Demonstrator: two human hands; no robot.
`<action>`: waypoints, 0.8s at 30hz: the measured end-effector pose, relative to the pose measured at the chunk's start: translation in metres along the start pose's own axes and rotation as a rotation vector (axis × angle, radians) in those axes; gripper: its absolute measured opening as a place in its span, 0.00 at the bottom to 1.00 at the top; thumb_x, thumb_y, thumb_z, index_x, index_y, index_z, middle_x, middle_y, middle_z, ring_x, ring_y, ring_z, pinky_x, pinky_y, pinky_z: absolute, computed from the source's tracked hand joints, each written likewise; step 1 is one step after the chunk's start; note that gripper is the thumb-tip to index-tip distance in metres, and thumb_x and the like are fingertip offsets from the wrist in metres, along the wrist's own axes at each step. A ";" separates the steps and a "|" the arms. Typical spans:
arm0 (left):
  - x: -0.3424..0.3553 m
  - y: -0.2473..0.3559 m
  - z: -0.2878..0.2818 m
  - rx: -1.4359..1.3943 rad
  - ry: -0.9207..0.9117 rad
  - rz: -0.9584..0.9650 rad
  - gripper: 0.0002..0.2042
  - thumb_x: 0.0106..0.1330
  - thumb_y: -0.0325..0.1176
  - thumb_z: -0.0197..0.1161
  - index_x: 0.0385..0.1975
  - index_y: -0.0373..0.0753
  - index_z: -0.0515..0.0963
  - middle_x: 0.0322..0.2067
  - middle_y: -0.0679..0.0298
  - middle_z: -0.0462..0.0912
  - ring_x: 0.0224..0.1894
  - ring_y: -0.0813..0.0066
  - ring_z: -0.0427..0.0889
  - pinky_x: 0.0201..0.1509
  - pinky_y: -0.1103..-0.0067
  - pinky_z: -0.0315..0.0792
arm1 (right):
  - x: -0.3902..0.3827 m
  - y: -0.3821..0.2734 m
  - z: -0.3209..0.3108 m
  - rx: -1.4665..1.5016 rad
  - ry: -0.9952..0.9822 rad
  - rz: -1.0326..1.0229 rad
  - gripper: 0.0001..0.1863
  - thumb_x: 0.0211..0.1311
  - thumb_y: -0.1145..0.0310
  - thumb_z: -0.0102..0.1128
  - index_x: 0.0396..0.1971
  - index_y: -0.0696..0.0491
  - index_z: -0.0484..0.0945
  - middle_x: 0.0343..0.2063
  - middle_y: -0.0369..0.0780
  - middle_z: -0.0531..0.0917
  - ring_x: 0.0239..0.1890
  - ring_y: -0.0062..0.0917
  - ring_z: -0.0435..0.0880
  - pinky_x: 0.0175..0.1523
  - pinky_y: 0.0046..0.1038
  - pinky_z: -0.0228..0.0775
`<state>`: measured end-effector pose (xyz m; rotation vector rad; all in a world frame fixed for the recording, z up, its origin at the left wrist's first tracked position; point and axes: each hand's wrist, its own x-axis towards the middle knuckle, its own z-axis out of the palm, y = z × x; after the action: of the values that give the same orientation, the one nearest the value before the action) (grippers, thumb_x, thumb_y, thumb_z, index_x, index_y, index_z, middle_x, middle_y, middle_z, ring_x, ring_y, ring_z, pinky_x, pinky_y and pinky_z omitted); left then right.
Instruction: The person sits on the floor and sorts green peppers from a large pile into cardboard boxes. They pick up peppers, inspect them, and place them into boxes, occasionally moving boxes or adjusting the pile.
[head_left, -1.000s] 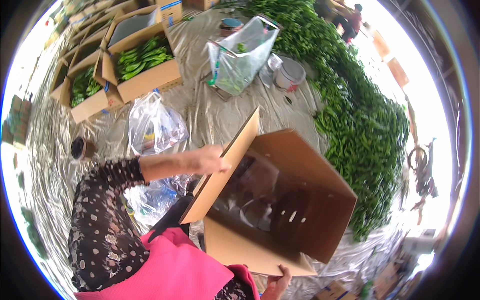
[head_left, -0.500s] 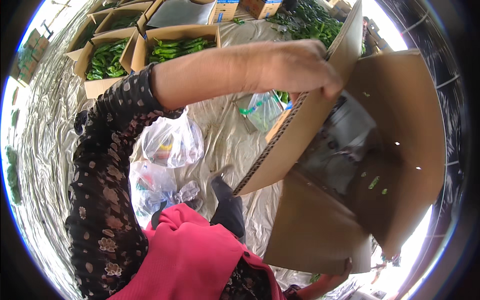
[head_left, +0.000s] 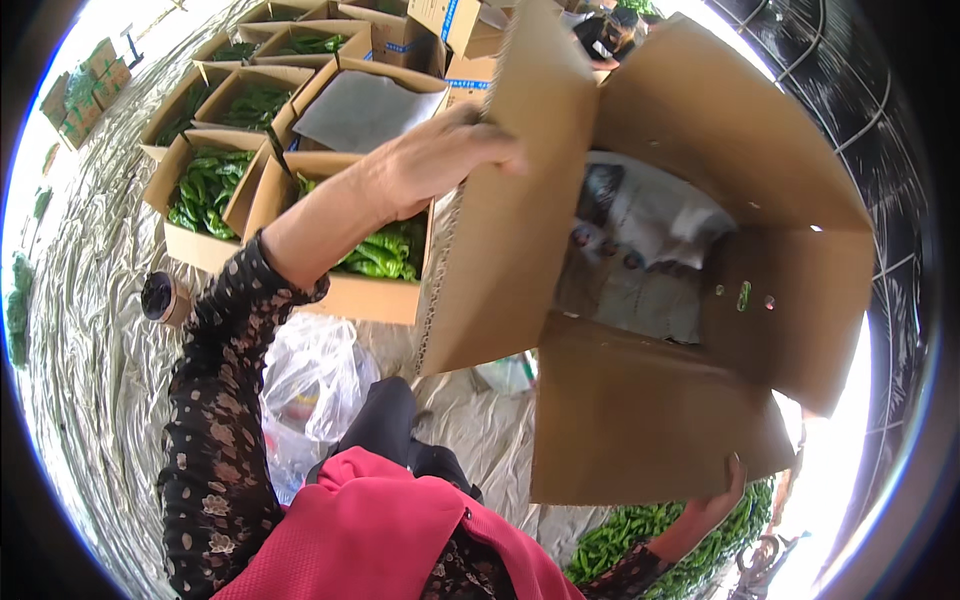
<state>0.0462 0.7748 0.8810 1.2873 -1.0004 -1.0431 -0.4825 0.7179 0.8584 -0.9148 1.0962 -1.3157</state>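
A large open cardboard box (head_left: 650, 400) is held up in front of me, its flaps spread and its inside facing me. My left hand (head_left: 450, 150) grips the tall left flap near its outer edge, fingers curled over it. My right hand (head_left: 718, 495) grips the lower flap at its bottom right, fingertips showing on the cardboard. A pale, creased lining (head_left: 660, 300) with dark patches lies inside, and small holes pierce the walls. Just beyond my left forearm stand open boxes (head_left: 190, 245) of long green peppers (head_left: 210, 190).
More boxes stand behind, one topped with a grey sheet (head_left: 365, 110). Plastic bags (head_left: 315, 360) and a small bucket (head_left: 165, 295) sit on the crinkled ground sheet (head_left: 110, 380). A pepper pile (head_left: 625, 535) is at bottom right, a person (head_left: 605, 40) in black at the back.
The box has been lifted and turned, so more of its inside faces me. My left hand rose with it. The view has swung toward the rows of filled boxes.
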 end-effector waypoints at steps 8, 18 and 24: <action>0.051 -0.064 -0.008 0.119 0.201 0.094 0.09 0.57 0.22 0.62 0.38 0.35 0.77 0.33 0.62 0.80 0.38 0.70 0.79 0.43 0.78 0.73 | 0.114 -0.012 0.060 -0.125 0.008 0.000 0.18 0.53 0.72 0.58 0.44 0.64 0.75 0.40 0.42 0.80 0.42 0.30 0.81 0.48 0.31 0.73; 0.116 -0.144 -0.082 0.091 0.153 0.106 0.15 0.51 0.17 0.63 0.40 0.37 0.75 0.36 0.60 0.80 0.39 0.63 0.76 0.44 0.75 0.72 | 0.258 0.082 0.123 -0.145 -0.092 0.252 0.14 0.47 0.73 0.59 0.35 0.63 0.77 0.34 0.42 0.80 0.38 0.29 0.80 0.48 0.29 0.71; 0.155 -0.135 -0.078 0.747 0.121 0.355 0.14 0.51 0.17 0.61 0.38 0.38 0.75 0.37 0.58 0.81 0.40 0.56 0.75 0.46 0.72 0.72 | 0.305 0.071 0.161 -0.210 -0.086 0.234 0.17 0.45 0.70 0.60 0.37 0.63 0.76 0.35 0.42 0.79 0.38 0.31 0.80 0.46 0.32 0.73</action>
<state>0.1542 0.6428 0.7424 1.6508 -1.5317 -0.3038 -0.3271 0.4062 0.8043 -0.9557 1.2500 -0.9748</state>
